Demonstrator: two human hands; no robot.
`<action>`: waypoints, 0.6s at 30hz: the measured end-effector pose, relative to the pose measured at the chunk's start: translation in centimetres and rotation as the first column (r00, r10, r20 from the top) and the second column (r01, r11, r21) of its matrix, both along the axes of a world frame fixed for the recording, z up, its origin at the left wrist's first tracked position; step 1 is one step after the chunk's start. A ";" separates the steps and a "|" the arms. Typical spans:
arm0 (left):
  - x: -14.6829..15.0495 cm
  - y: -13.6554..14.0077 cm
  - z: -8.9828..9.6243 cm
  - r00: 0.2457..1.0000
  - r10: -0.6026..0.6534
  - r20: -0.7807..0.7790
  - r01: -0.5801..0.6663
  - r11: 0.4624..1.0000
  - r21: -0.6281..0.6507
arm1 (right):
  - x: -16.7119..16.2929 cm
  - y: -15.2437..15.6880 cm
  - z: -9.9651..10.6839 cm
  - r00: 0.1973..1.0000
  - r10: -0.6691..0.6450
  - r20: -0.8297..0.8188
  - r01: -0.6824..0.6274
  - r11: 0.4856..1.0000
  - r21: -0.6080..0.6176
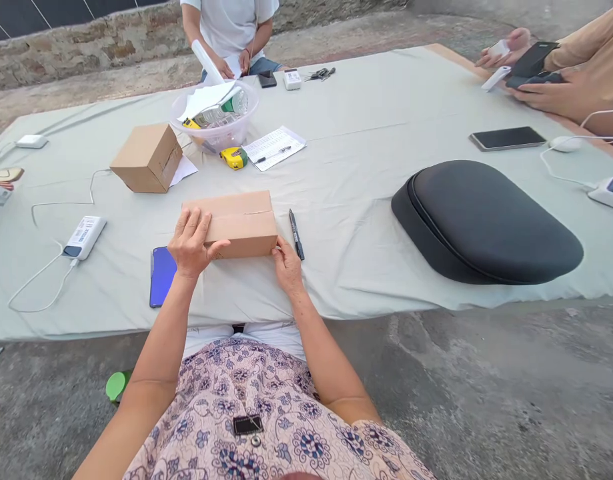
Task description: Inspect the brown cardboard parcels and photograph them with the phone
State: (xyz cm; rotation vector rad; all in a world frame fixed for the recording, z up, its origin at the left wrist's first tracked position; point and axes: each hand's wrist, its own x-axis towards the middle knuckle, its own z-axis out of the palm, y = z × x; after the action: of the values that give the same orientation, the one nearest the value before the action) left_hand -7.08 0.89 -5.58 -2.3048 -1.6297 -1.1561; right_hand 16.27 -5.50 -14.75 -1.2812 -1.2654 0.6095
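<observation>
A closed cardboard box (241, 217) lies in front of me near the table's close edge, its long side across. My left hand (193, 243) rests on the box's left end, its fingers flat on the top and the thumb stretched out along the front edge. At the opposite end, my right hand (287, 263) grips the lower right corner, with some fingers hidden behind it. A black marker pen (296, 235) lies just right of the box. Partly under my left wrist is a phone with a blue screen (161, 277).
Beyond stand another cardboard box (149, 157), a plastic basin (221, 133) of items, a yellow tape measure (233, 158) and a written sheet (276, 148). A black padded cushion (486, 223) sits right. A cabled power bank (86, 237) lies left. Two people sit around the table.
</observation>
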 end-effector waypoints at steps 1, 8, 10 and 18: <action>-0.1 0.1 0.0 1.000 0.002 -0.003 -0.002 1.000 0.003 | -0.1 0.0 0.0 1.000 -0.006 -0.009 0.006 1.000 -0.002; -1.9 -0.2 -0.5 0.997 0.043 0.064 -0.049 0.994 0.096 | -0.1 -0.2 0.4 0.999 -0.007 -0.046 0.007 1.000 0.019; -2.6 -0.7 -0.7 0.991 0.074 0.109 -0.088 0.987 0.135 | -0.2 -0.3 0.4 0.996 0.004 -0.088 -0.003 1.000 0.017; -2.0 -2.7 -1.7 0.973 0.065 0.223 -0.091 0.990 0.110 | -0.6 -1.6 2.2 0.973 -0.107 -0.203 0.117 0.992 0.039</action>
State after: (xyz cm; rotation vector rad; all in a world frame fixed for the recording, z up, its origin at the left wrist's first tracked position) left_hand -9.12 -1.79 -7.25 -2.0839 -1.6518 -1.4911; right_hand 15.66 -7.11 -12.54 -1.2085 -1.0294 0.6063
